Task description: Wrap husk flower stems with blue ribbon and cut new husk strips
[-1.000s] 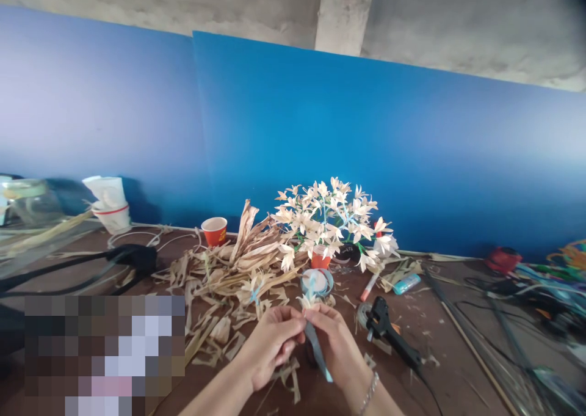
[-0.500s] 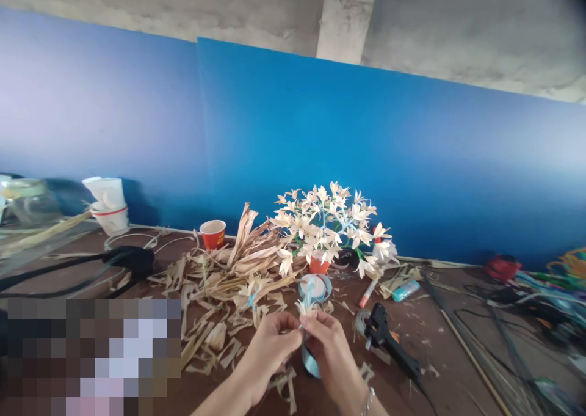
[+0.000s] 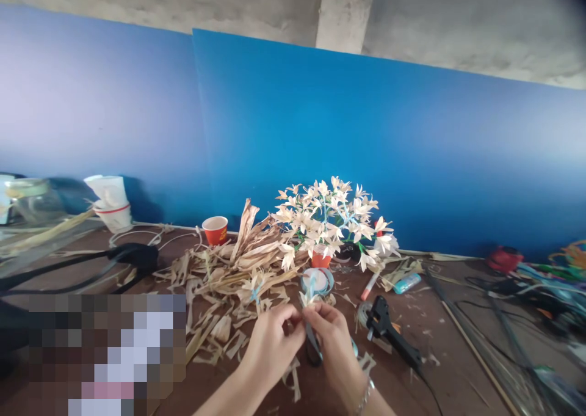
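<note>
Near the front middle of the table, my right hand (image 3: pixel 336 339) pinches a small pale corn-husk flower (image 3: pixel 307 300) between thumb and fingertips. My left hand (image 3: pixel 277 338) is closed just below the bloom, its thumb and fingers pinched at the flower's base; the stem is hidden by the fingers. A light-blue ribbon (image 3: pixel 313 281) runs behind the flower toward a round blue-rimmed roll (image 3: pixel 330 281). Between my wrists hangs a dark strip or loop (image 3: pixel 314 349) that I cannot make out. Farther back, an orange cup (image 3: pixel 321 259) bears a large bunch of similar husk flowers (image 3: pixel 332 217).
Dried corn husks (image 3: pixel 256 245) and scraps spread to the left. A black glue gun (image 3: pixel 389 330) with its cord, a light-blue packet (image 3: pixel 407 283) and a marker (image 3: pixel 368 286) lie to the right. Behind stand a red paper cup (image 3: pixel 215 230) and a white cup (image 3: pixel 112 215).
The view has shifted slightly. My hands have closed more tightly around the flower's base, and the blue loop below them has swung right, with a dark strip now showing.
</note>
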The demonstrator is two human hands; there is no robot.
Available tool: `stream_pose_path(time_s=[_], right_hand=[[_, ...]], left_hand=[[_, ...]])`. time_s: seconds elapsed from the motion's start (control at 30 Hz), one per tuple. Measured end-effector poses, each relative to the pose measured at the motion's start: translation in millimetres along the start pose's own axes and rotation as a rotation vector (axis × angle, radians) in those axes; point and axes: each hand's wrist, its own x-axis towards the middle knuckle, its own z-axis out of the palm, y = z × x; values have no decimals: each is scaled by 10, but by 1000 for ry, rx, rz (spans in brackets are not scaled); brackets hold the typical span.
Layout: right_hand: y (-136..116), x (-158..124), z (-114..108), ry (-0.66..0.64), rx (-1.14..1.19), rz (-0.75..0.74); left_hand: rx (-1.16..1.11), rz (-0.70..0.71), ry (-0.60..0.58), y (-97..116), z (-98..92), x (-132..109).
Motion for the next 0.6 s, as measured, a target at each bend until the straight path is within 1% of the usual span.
stream_pose_path(time_s=[0.1, 0.2, 0.27, 0.3, 0.37, 0.47, 0.6], right_hand=[[-59, -15, 8, -89, 94, 27], [-140, -31, 21, -224, 164, 88], [-186, -39, 26, -293, 186, 113], [-201, -41, 25, -307, 202, 112], [-211, -41, 13, -291, 242, 90], [-191, -23, -23, -216, 277, 62], [-164, 28, -67, -167, 301, 32]], left_hand=[[-211, -152, -130, 79, -23, 3], [-431, -317, -232, 155, -39, 5], [-544, -356, -273, 193, -39, 6], [-594, -361, -286, 206, -35, 8], [-675, -360, -301, 219, -15, 18], [-733, -377, -290, 224, 33, 55], [-692, -368, -254, 240, 108, 121]])
